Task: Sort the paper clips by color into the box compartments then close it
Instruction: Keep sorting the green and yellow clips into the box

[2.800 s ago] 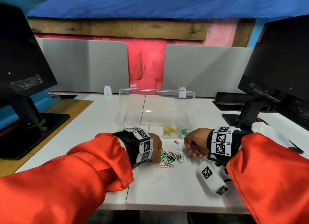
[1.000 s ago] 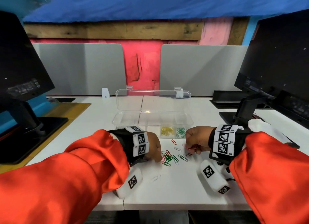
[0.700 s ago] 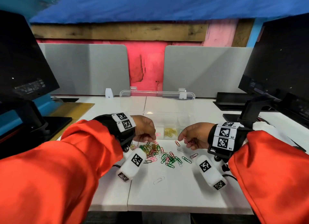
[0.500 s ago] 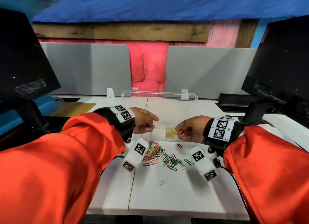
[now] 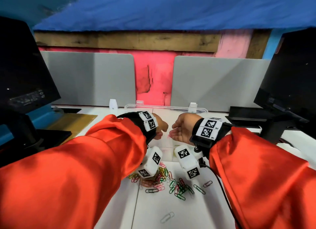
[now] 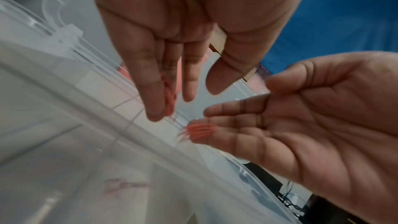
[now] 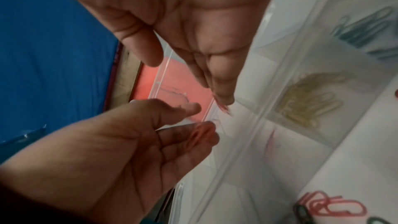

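Hovering above the clear box (image 5: 166,107), the left hand (image 5: 159,126) and right hand (image 5: 183,128) face each other, palms inward. The fingers (image 6: 150,81) of the left hand are nearly straight, with red clips (image 6: 170,98) lying against them. The right hand's fingers (image 6: 237,108) are spread flat, more red clips (image 6: 199,131) resting loose on their tips. Yellow clips (image 7: 308,105) lie in one compartment. Mixed clips (image 5: 164,181) sit on the table (image 5: 188,215) nearer the person than the box.

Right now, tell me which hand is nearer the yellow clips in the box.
Right. The right hand hovers over the compartment beside the yellow clips; the left hand lies farther off, beyond it.
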The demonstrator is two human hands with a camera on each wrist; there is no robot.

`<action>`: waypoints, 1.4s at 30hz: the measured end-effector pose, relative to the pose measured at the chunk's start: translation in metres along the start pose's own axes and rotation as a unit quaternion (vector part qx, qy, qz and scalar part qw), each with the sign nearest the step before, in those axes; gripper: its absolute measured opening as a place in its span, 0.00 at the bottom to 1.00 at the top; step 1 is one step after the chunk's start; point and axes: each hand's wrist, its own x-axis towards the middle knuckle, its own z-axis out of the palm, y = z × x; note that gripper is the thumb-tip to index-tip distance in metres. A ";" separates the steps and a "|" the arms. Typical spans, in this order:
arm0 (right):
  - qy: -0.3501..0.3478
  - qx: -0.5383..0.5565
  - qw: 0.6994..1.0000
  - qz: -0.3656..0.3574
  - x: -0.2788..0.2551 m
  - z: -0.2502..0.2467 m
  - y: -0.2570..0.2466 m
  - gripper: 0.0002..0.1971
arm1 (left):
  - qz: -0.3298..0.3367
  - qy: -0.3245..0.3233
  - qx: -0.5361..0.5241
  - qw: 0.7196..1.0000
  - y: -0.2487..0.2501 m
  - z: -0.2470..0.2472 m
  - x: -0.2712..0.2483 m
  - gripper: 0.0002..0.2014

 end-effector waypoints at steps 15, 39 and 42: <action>0.027 -0.376 0.916 -0.140 -0.049 -0.038 0.025 0.16 | 0.162 -0.013 0.249 0.955 -0.036 -0.020 -0.051 0.02; -0.011 -0.750 0.658 -0.060 -0.060 -0.056 0.078 0.13 | 0.118 -0.169 0.504 0.839 -0.078 0.009 -0.066 0.17; -0.013 -0.755 0.653 -0.052 -0.060 -0.055 0.079 0.14 | 0.117 -0.155 0.497 0.846 -0.081 0.011 -0.065 0.16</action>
